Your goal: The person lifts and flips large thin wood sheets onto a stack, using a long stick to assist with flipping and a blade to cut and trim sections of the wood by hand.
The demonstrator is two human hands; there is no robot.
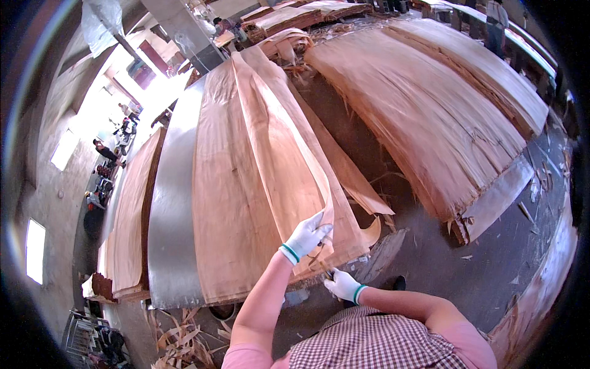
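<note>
A long, thin wood veneer sheet [276, 147] lies on the metal-topped table, its right edge lifted and curled over. My left hand [306, 237], in a white glove with a green cuff, is closed on the near end of that raised edge. Just below and to the right, my right hand [344, 286], gloved the same way, grips a slim hand tool [322, 265]. Its tip points toward the veneer near my left hand; whether it is a knife or scissors I cannot make out. Under the raised edge lies another flat veneer layer [221, 203].
Bare metal tabletop [175, 184] shows to the left, beside a veneer stack [132, 227]. Another large stack [424, 117] stands to the right. Veneer scraps [187, 338] litter the floor at lower left. Other people [106, 150] are farther off.
</note>
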